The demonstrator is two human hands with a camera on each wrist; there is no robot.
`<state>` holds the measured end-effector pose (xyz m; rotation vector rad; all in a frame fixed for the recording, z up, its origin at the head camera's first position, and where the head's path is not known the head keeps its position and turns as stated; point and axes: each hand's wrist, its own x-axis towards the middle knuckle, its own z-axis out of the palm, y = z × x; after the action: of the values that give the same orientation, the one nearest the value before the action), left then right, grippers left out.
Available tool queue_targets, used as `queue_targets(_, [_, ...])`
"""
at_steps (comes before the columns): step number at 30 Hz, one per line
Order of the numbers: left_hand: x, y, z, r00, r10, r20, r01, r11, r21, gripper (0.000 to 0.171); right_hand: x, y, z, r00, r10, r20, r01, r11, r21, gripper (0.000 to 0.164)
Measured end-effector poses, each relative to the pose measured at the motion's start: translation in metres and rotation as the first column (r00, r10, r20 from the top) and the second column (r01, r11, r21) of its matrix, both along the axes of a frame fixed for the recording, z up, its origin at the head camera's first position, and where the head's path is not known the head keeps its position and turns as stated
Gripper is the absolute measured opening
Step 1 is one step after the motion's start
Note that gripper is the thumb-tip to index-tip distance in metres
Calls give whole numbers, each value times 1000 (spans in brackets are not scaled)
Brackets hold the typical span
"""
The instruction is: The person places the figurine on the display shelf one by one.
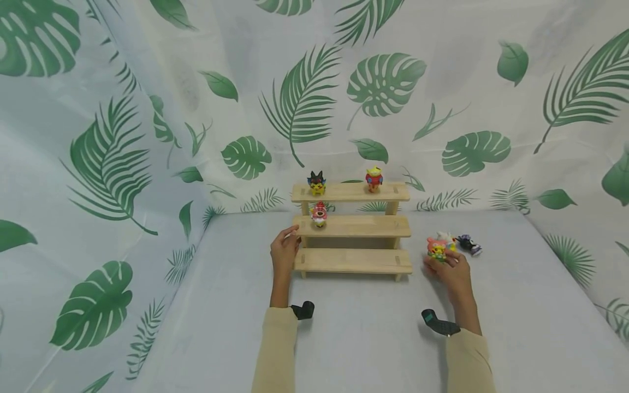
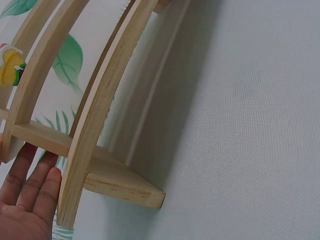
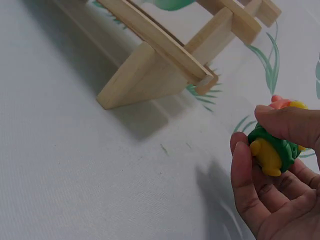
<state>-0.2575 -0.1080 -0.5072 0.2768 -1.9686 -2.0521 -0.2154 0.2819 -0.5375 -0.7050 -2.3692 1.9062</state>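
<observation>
My left hand (image 1: 285, 251) is at the left end of the three-tier wooden display stand (image 1: 351, 261). In the left wrist view, its fingers (image 2: 31, 187) reach under the middle board, with a bit of thumb at the view's edge, gripping that end. To the right of the stand, my right hand (image 1: 452, 273) pinches a small figurine (image 1: 436, 248) with a pink top, yellow face and green body. The right wrist view shows the figurine's green and yellow underside (image 3: 272, 152) between thumb and fingers. A white-headed figurine (image 1: 446, 238) is partly hidden behind it.
A black-and-purple figurine (image 1: 469, 244) lies on the white table (image 1: 363, 327). On the top board stand a black-eared yellow figurine (image 1: 316, 184) and a red-and-yellow one (image 1: 374, 179). A red-and-white figurine (image 1: 319, 214) stands on the middle board. Leaf-print cloth (image 1: 304, 109) hangs behind.
</observation>
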Motion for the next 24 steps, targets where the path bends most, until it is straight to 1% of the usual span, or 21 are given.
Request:
queue_targets(3, [-1,0,0,1000,12,11,-12,1000,-4,25,-1,-2,0,999,5,-52,-8,998,-59,84])
queue_targets(6, [-1,0,1,999,21,24,-21,1000,-3,23,-1,-3,0,997,27,-72,-32,997,-74,81])
queue_targets(10, [-1,1,1,999,23,26,-23,1000,2,22,-1,-4,-1,994,33,-102,-49,986,-157,77])
queue_targets(13, [-1,2,0,999,18,27,-18,1000,4,22,0,-4,1,988,14,-151,-52,967,-250,62])
queue_targets(15, [0,2,1,999,17,30,-17,1000,-1,22,2,-5,3,982,5,-190,-61,955,-291,52])
queue_targets(17, [1,1,1,999,20,35,-19,1000,-8,22,3,-8,6,973,-2,-232,-73,947,-314,47])
queue_targets(20, [1,0,2,999,25,34,-24,1000,-18,22,3,-15,11,952,-9,-304,-92,944,-315,50])
queue_targets(22, [1,0,1,999,23,34,-22,1000,-17,21,0,-20,15,933,-12,-359,-100,951,-292,53])
queue_targets(24, [0,1,2,999,19,33,-19,1000,-10,21,-3,-23,18,906,-21,-423,-104,957,-270,55])
